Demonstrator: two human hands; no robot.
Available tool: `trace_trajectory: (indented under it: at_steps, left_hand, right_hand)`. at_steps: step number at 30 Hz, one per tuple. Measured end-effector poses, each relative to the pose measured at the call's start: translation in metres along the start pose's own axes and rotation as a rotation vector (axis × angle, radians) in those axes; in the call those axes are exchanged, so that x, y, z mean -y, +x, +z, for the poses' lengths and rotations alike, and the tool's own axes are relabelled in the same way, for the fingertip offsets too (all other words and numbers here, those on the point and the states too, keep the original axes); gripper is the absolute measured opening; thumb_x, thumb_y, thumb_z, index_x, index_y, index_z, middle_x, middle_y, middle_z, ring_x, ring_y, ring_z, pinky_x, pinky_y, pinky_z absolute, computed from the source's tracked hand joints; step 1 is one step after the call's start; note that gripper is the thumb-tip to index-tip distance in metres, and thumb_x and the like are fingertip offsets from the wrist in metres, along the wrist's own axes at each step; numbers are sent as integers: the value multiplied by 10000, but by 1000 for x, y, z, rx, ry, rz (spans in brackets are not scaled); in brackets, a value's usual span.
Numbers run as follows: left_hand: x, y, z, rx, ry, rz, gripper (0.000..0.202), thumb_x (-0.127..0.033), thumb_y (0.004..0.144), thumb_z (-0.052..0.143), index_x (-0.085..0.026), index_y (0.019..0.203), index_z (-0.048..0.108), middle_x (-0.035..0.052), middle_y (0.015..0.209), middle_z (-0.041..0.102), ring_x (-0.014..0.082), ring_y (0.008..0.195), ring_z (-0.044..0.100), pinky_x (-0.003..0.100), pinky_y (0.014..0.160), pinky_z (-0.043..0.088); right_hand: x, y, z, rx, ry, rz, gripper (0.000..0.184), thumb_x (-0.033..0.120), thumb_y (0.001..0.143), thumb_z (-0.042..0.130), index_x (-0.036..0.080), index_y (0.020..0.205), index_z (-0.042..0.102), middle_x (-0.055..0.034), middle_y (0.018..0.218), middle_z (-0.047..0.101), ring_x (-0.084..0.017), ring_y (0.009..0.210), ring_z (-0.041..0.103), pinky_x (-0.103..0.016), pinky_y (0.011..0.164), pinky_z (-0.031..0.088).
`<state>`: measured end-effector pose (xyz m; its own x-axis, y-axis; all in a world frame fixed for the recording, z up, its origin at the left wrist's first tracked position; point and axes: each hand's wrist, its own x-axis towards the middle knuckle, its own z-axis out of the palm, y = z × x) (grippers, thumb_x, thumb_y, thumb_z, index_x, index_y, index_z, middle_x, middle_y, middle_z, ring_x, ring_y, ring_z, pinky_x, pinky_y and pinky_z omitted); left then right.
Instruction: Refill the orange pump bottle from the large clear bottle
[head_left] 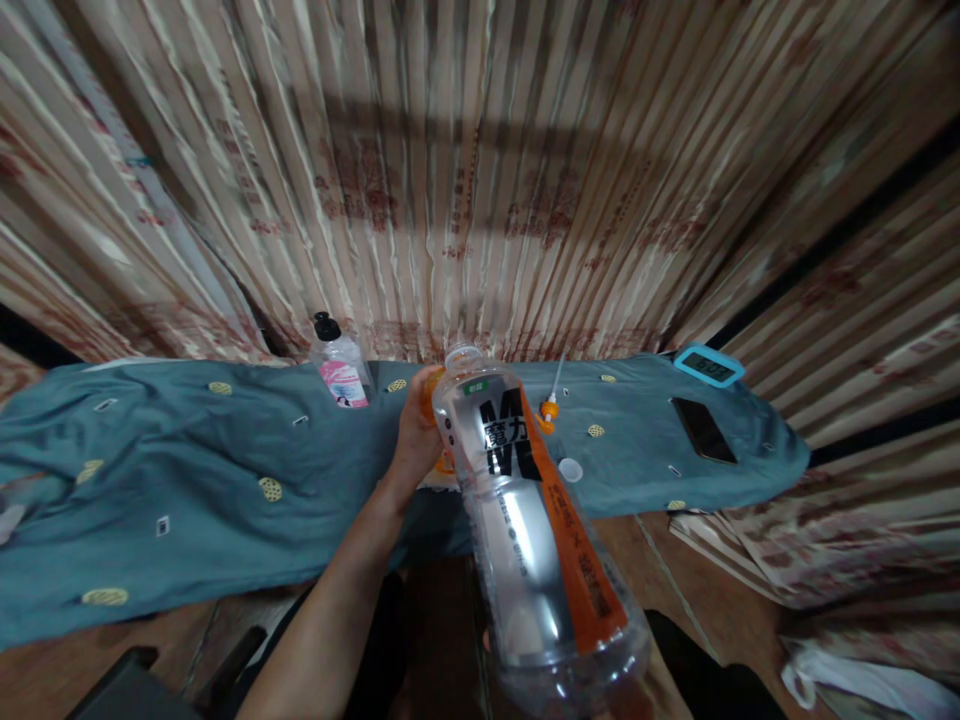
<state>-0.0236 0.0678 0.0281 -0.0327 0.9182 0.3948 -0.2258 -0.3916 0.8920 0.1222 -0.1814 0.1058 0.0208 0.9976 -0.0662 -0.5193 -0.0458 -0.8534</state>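
A large clear plastic bottle (525, 540) with a silver and orange label fills the near foreground. It is tilted, its open neck pointing away towards the table. My right hand (489, 640) grips its lower end and is almost wholly hidden behind it. My left hand (416, 432) reaches forward to the table edge just left of the bottle's neck. Its fingers are closed round a small orange object (431, 395) that the bottle mostly hides. A white cap (571, 470) lies on the teal cloth (225, 470) to the right of the bottle.
On the cloth-covered table stand a clear bottle with a pink label and black cap (341, 372) and a small orange-and-white nozzle (550, 408). A dark phone (703, 429) and a blue-framed device (709, 366) lie there too. Striped curtains (480, 180) hang close behind.
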Motion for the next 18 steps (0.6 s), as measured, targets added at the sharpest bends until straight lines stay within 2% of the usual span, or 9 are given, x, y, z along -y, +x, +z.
trace_trajectory:
  at_steps: [2,6,8,11,14,16,18]
  left_hand:
    - [-1,0,0,-21,18,14,599,-485,656,958,-295,1166,709,74,1237,756,344,1175,714,516,1129,552]
    - [-5,0,0,-30,28,13,629,-487,622,972,-292,1161,714,79,1224,760,355,1151,716,527,1108,562]
    - [-7,0,1,-26,23,13,620,-480,626,970,-294,1158,712,78,1226,758,351,1164,714,527,1122,558]
    - [-8,-1,1,-24,20,22,607,-485,638,961,-293,1155,706,76,1226,756,336,1170,712,522,1138,553]
    - [-6,0,2,-22,29,26,586,-481,645,954,-294,1140,704,75,1217,754,329,1161,715,510,1127,559]
    - [-4,0,2,-30,29,30,576,-482,641,956,-298,1126,704,74,1214,751,330,1165,715,506,1125,561]
    - [-3,1,3,-40,16,25,589,-490,624,964,-304,1118,704,70,1211,751,332,1162,713,509,1128,561]
  right_hand:
    - [0,1,0,0,-6,0,981,635,762,991,382,1622,593,-117,1469,704,-277,852,824,-223,455,597]
    - [4,0,3,56,-39,43,1156,749,706,974,322,1681,522,-128,1074,822,-320,819,826,-261,493,628]
    - [6,-1,4,48,-52,45,1173,777,695,968,303,1675,531,-126,1010,820,-315,794,824,-257,488,624]
    - [7,-2,5,3,-63,48,1117,736,735,968,335,1678,524,-141,1201,804,-309,834,824,-251,456,608]
    - [1,3,0,1,-5,39,1140,697,659,1025,347,1644,572,-138,1461,706,-307,869,821,-257,439,606]
    - [-7,11,-5,-78,115,72,1031,614,576,1084,325,1494,716,-109,1490,692,-312,949,823,-272,523,656]
    - [-17,19,-11,-264,253,144,658,477,639,1087,340,1229,830,-39,1354,770,-289,1092,809,-296,773,708]
